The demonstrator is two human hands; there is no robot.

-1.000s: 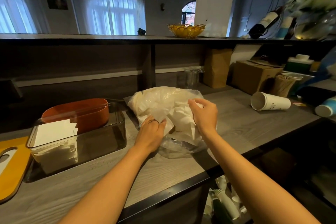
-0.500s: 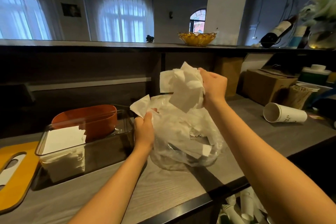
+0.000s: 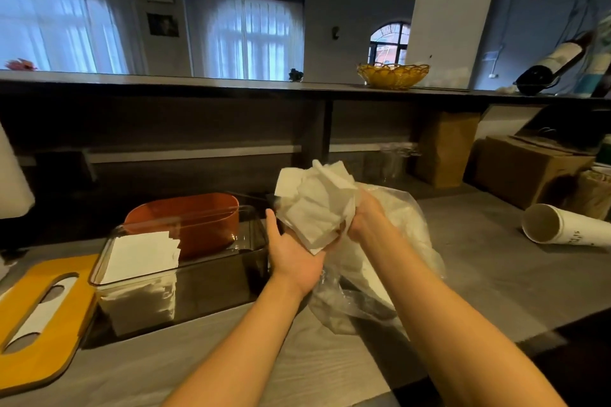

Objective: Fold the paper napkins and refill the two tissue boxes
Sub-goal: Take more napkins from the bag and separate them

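Both hands meet at mid-frame above the worktop [image 3: 463, 274], holding a loose wad of white paper napkins [image 3: 317, 205]. Left hand [image 3: 294, 258] lies palm-up beneath the wad, fingers curled up around its underside; right hand [image 3: 367, 218] grips the wad's right flank, fingers wrapped into the paper. The wad sits up and away from the left palm, no clear long axis, corners sticking out at the top. Key relation: the clear tissue box [image 3: 185, 277] lies to the left of the wad and lower, so the left hand is the nearer one to it; a flat stack of folded napkins [image 3: 142, 256] already fills its left end, right end free. An orange box [image 3: 185, 225] sits touching it just behind. Judgement: wad still needs separating and folding before it can go in. Materials: napkins thin, soft, creased, easily torn; clear plastic bag [image 3: 396, 241] slumped behind and under the right wrist, glossy, limp. Tissue box rigid, smoky transparent plastic. Yellow slotted lid [image 3: 43, 317] lies flat at the far left, off its box. Worktop grey wood-grain, matte.
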